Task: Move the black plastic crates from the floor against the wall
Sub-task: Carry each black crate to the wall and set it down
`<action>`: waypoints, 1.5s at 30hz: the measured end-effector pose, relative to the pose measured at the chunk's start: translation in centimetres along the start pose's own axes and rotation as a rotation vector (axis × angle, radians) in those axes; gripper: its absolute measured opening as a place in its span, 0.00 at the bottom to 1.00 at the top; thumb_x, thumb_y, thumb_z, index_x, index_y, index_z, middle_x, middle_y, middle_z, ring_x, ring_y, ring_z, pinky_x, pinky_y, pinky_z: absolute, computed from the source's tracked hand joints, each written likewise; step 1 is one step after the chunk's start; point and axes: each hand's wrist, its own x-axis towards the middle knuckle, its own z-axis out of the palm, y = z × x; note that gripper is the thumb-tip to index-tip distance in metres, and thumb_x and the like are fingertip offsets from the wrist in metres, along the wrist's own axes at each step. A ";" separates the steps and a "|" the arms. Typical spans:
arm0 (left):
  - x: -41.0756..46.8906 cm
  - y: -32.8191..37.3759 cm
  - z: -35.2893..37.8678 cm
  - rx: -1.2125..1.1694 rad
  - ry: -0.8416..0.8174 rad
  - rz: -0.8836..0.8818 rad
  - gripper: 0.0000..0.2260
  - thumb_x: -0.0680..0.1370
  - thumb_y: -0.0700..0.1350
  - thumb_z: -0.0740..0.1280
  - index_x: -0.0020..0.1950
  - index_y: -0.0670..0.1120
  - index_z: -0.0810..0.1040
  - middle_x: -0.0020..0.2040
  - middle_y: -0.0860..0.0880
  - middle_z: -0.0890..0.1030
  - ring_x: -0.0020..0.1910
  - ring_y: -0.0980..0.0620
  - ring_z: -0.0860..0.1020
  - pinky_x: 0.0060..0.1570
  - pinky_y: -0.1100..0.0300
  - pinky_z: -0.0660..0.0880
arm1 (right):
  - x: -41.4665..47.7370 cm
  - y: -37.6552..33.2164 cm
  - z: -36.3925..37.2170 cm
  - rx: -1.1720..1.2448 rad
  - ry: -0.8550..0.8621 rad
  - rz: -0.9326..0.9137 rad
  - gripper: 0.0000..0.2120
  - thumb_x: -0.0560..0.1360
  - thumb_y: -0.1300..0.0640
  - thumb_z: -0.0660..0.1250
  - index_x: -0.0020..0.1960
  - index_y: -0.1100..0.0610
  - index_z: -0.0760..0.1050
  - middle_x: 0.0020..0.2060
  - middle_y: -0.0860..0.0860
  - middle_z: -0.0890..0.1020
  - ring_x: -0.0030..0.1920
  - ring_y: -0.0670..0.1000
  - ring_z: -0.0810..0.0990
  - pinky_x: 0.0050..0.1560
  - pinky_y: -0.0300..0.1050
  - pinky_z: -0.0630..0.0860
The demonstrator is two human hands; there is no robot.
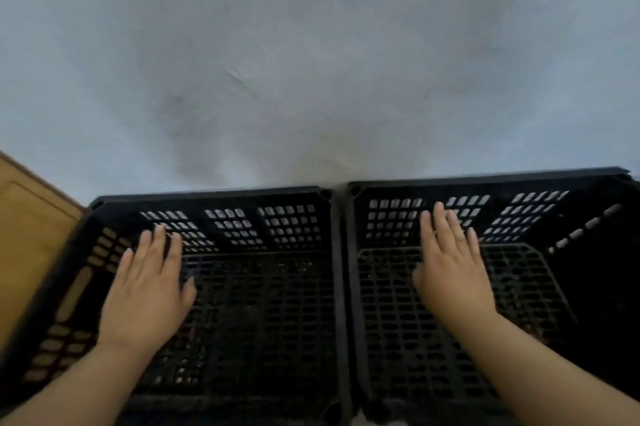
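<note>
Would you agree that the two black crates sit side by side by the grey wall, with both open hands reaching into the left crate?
Not quite. The head view shows one hand per crate: the left hand is over the left crate, while the right hand is over the right crate. The rest holds: the crates sit side by side by the grey wall, hands open.

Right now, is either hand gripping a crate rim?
No, the left hand and right hand are both open and flat, fingers spread over the crates' insides.

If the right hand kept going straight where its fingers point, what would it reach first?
Probably the far slotted wall of the right black plastic crate; the open right hand points at it, though depth is unclear.
</note>
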 end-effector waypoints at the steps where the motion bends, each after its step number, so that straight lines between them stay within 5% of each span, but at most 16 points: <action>1: -0.5 -2.7 0.7 0.009 -0.023 -0.019 0.30 0.73 0.51 0.63 0.71 0.37 0.64 0.72 0.36 0.64 0.72 0.38 0.62 0.71 0.46 0.54 | -0.9 -2.7 0.5 0.002 -0.014 -0.026 0.36 0.75 0.55 0.57 0.75 0.57 0.39 0.75 0.53 0.39 0.75 0.52 0.38 0.73 0.50 0.36; 6: -2.6 -13.4 4.5 0.106 -0.180 -0.049 0.33 0.77 0.53 0.57 0.76 0.43 0.45 0.78 0.41 0.46 0.76 0.44 0.44 0.74 0.49 0.45 | -5.5 -13.1 4.0 -0.004 -0.055 -0.041 0.34 0.77 0.52 0.56 0.75 0.56 0.40 0.76 0.53 0.41 0.75 0.51 0.39 0.72 0.49 0.36; 11: -3.7 -19.8 8.7 0.165 -0.296 -0.025 0.35 0.78 0.56 0.55 0.75 0.45 0.39 0.77 0.43 0.41 0.76 0.44 0.41 0.75 0.48 0.45 | -7.8 -16.3 7.1 -0.194 -0.200 0.068 0.31 0.79 0.54 0.50 0.74 0.56 0.35 0.75 0.53 0.36 0.75 0.52 0.35 0.75 0.52 0.39; 20: -3.0 -21.3 11.2 -0.012 -0.277 -0.033 0.40 0.76 0.50 0.64 0.75 0.46 0.38 0.78 0.43 0.42 0.76 0.45 0.43 0.74 0.49 0.45 | -7.8 -15.4 6.7 -0.278 -0.162 0.178 0.32 0.78 0.63 0.51 0.75 0.56 0.35 0.75 0.54 0.35 0.75 0.53 0.39 0.75 0.53 0.42; 29: -0.7 -21.1 11.7 -0.010 -0.246 -0.024 0.33 0.79 0.46 0.56 0.75 0.45 0.37 0.78 0.45 0.42 0.76 0.47 0.44 0.75 0.50 0.46 | -5.6 -14.6 6.7 -0.340 -0.142 0.157 0.31 0.79 0.61 0.48 0.73 0.55 0.31 0.75 0.51 0.35 0.75 0.49 0.38 0.75 0.51 0.41; 35: 1.1 -20.8 12.1 0.068 -0.259 -0.004 0.35 0.78 0.47 0.57 0.74 0.42 0.36 0.77 0.43 0.40 0.76 0.47 0.44 0.75 0.52 0.46 | -3.7 -14.7 7.5 -0.370 -0.098 0.159 0.32 0.78 0.60 0.48 0.74 0.56 0.32 0.75 0.51 0.34 0.75 0.50 0.37 0.74 0.51 0.40; 45: 1.4 -20.4 12.4 -0.023 -0.204 0.068 0.36 0.76 0.35 0.61 0.75 0.39 0.39 0.77 0.42 0.39 0.76 0.45 0.44 0.74 0.52 0.46 | -3.1 -14.0 7.3 -0.401 -0.118 0.128 0.34 0.77 0.63 0.53 0.74 0.58 0.35 0.75 0.53 0.35 0.75 0.51 0.39 0.74 0.52 0.41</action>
